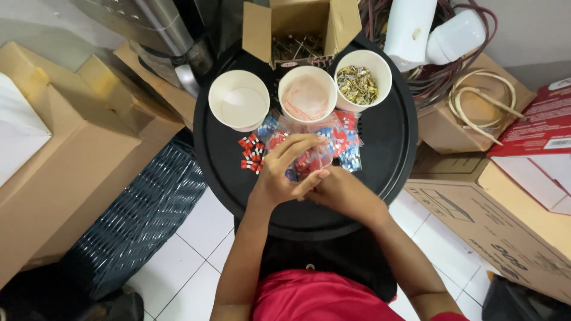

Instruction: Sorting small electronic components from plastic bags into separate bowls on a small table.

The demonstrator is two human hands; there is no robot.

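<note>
Pinching a small clear plastic bag between its fingers, the left hand hovers over the near half of the round black table. The right hand touches it from the right, fingers curled; what it grips cannot be told. Just beyond lie red and blue packets, then three white paper cups in a far row.

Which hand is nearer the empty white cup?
Left. The left hand lies just below and right of the empty cup; the right hand sits farther right and lower.
</note>
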